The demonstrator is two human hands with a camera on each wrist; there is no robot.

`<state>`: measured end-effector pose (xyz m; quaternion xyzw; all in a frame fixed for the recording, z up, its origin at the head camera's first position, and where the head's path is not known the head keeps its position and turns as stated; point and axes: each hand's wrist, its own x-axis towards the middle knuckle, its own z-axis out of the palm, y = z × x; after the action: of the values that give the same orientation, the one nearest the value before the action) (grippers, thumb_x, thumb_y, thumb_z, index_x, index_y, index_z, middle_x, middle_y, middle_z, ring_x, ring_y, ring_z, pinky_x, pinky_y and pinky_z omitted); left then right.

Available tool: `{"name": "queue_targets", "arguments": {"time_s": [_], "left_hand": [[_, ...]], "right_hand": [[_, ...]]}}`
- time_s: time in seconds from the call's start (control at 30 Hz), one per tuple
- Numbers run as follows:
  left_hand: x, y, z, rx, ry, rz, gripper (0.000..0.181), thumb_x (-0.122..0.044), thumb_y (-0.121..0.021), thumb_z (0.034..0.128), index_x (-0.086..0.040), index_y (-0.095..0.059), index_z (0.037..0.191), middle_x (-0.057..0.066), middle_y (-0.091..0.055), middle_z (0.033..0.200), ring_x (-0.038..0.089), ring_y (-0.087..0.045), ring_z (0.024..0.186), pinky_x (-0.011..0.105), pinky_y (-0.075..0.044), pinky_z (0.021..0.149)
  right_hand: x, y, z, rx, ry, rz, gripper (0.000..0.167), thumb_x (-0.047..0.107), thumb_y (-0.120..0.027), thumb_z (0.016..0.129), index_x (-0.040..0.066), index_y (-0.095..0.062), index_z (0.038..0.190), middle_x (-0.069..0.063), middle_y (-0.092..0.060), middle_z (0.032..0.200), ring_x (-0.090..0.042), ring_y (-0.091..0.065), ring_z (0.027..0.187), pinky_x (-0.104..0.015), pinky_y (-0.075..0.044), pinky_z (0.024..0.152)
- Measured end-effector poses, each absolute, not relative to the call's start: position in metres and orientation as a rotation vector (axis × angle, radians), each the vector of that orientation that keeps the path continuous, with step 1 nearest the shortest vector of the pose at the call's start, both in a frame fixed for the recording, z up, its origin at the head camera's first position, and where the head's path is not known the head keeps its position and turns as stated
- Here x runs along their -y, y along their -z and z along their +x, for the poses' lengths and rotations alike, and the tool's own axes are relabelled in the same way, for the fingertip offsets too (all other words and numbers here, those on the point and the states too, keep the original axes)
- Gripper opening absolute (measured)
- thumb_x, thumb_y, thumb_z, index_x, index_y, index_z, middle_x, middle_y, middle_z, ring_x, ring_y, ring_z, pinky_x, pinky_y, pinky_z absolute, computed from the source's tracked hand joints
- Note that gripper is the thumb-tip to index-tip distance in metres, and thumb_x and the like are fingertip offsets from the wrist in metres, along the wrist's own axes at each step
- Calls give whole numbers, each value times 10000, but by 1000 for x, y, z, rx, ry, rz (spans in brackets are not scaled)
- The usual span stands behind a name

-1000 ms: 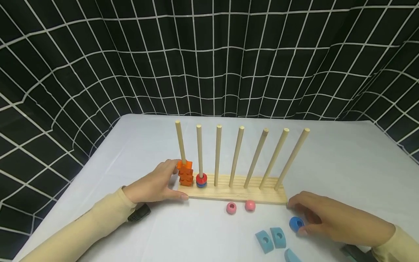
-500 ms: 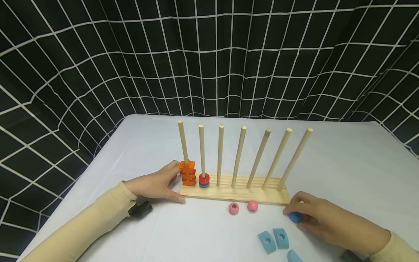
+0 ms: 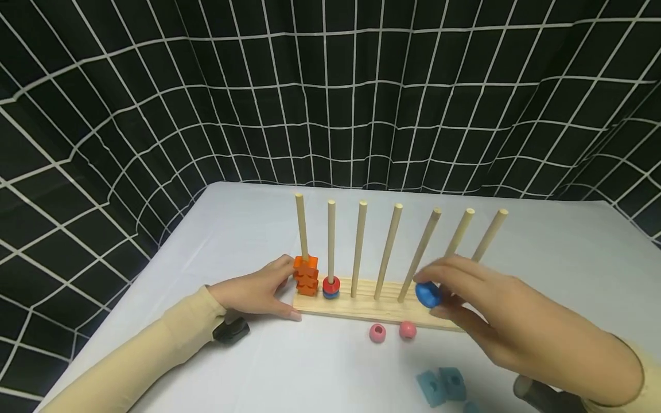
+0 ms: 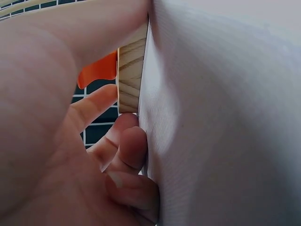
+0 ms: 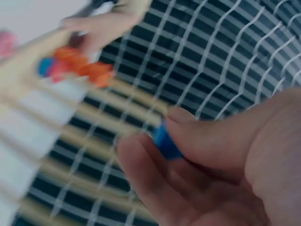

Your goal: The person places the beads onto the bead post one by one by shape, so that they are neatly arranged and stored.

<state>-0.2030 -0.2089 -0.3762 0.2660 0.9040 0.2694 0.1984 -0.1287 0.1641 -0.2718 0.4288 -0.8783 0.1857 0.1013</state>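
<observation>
My right hand pinches a blue bead between thumb and fingers, raised before the right-hand pegs of a wooden peg board. In the right wrist view the blue bead is blurred but clearly between thumb and fingertips. My left hand holds the board's left end, thumb along the front and fingers behind; the left wrist view has the board end between them. Orange pieces are stacked on the leftmost peg. A red ring sits over a blue one on the second peg.
Two pink beads lie in front of the board. Nearer the front edge are light-blue curved blocks with holes. Tall upright pegs stand along the board. A black grid-patterned cloth hangs behind the white table.
My right hand has picked the blue bead off the table and carried it up and left to the board's pegs. The left hand stays at the board's end. The head view has shifted slightly.
</observation>
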Motion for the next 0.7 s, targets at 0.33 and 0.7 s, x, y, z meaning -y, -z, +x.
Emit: {"name": "queue_targets", "arguments": {"time_s": [0.33, 0.7], "left_hand": [[210, 377, -203, -2533, -760, 732, 718, -516, -769, 746, -218, -419, 1297, -5, -356, 1103, 148, -422, 964, 299, -372, 752], [210, 377, -205, -2550, -745, 790, 784, -485, -782, 747, -231, -400, 1382, -17, -359, 1096, 148, -412, 925, 291, -362, 737]], "right_hand": [[-86, 215, -157, 2360, -490, 1187, 375, 264, -679, 897, 175, -568, 1244, 99, -568, 1075, 38, -497, 721, -160, -447, 552], [-44, 204, -163, 2481, -463, 1047, 335, 121, -659, 906, 0, -576, 1207, -74, -599, 1046, -151, -574, 688, -247, -510, 610]]}}
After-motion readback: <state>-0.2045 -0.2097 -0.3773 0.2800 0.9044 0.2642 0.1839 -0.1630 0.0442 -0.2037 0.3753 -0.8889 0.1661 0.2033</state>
